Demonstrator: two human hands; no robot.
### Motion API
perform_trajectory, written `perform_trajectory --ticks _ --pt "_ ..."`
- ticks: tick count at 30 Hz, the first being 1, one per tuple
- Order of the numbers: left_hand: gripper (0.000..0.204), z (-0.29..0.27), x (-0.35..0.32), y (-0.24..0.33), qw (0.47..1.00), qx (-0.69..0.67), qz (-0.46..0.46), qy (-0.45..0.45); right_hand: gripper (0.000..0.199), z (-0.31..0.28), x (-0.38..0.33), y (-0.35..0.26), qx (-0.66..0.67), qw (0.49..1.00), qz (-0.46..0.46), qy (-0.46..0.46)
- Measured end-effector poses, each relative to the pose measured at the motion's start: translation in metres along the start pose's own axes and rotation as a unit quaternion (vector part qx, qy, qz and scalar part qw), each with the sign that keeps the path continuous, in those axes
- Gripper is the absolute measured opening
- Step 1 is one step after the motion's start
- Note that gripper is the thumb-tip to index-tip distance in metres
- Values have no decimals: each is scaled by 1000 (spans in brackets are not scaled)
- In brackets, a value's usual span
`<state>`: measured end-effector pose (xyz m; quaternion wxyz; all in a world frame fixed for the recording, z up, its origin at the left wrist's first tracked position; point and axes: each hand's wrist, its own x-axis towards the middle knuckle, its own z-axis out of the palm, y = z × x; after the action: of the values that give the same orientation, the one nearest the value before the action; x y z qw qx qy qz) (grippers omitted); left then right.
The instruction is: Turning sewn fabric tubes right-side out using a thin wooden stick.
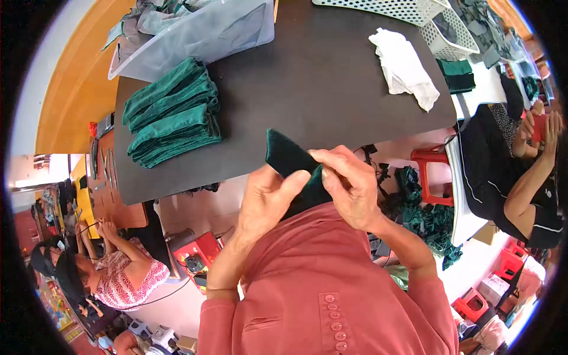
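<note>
Two hands on 1 pc of dark green cloth (287,152): L hand (266,198) pinches it w/ thumb on top, R hand (350,186) grips the R part betw. thumb & fingers. Cloth is up off the worktop (307,89), by its near edge, in front of the person's red top (290,284).

On worktop, L side: 2 piles of folded green cloth, far pile (168,97) & near pile (174,139), side by side, touching; no. of pcs per pile can't be told. Far L: 1 clear plastic bin (236,35) w/ greyish-green fabric in it. Far R: 1 white cloth (405,68), crumpled, well apart from the piles; beyond it 2 white baskets w/ holes, 1 farther L (384,7), 1 farther R (452,38).

Off worktop: 1 co-worker L (127,269), 1 co-worker R (491,165), 1 red stool (435,174) betw. worktop & R co-worker.
</note>
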<state>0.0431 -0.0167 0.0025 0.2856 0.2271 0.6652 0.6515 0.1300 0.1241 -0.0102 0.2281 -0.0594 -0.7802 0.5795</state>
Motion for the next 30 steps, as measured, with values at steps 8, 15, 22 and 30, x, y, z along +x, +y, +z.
perform_trajectory --ticks 8,15,22,30 --pt "22 -10 1 3 997 19 -26 73 39 2 -5 4 -79 994 -70 26" --pt "19 -15 4 2 992 79 35 89 38 3 -7 9 -77 993 -66 53" --pt "19 -15 8 2 978 137 105 117 25 8 -15 8 16 999 23 28" --pt "13 -13 13 3 987 119 101 35 26 12 -18 7 526 775 344 -70"
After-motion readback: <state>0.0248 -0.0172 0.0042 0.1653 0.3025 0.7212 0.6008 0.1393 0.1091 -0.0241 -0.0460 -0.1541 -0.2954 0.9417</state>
